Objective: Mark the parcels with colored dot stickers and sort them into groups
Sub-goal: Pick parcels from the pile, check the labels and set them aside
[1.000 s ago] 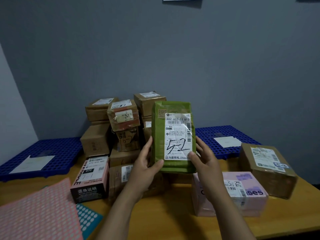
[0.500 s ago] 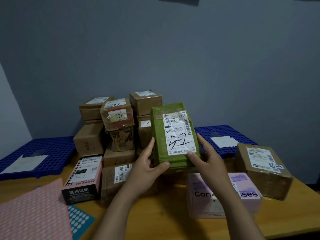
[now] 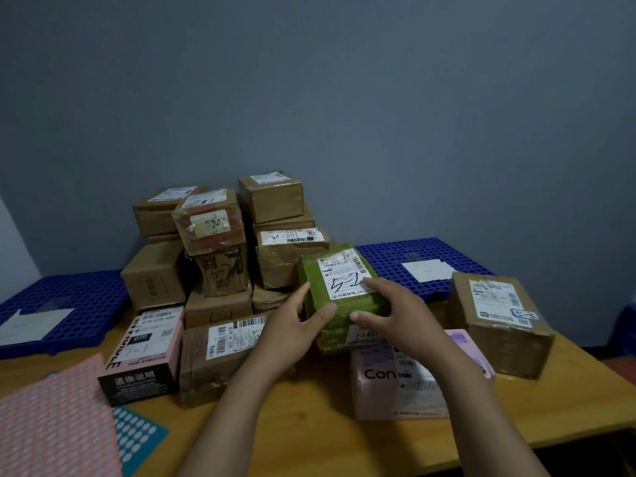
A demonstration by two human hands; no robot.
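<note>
A green parcel (image 3: 320, 287) with a white label marked "5-2" lies nearly flat on top of another green parcel (image 3: 332, 337) in the middle of the pile. My left hand (image 3: 292, 325) grips its near left corner, thumb on the front edge. My right hand (image 3: 395, 315) holds its right side, fingers lying over the label and thumb on the front edge. A pink dot sticker sheet (image 3: 51, 421) and a teal dot sticker sheet (image 3: 139, 438) lie at the table's near left.
Several brown cardboard parcels (image 3: 213, 235) are stacked behind. A pink-and-black box (image 3: 144, 356) and a taped brown box (image 3: 213, 356) sit left, a pink box (image 3: 382, 380) and a brown box (image 3: 499, 318) right. Blue perforated pallets (image 3: 65, 297) (image 3: 389, 259) carry white papers on both sides.
The green parcel, held upright a second ago, has been tipped flat and lowered onto the other green parcel. Both hands came down with it and still hold it.
</note>
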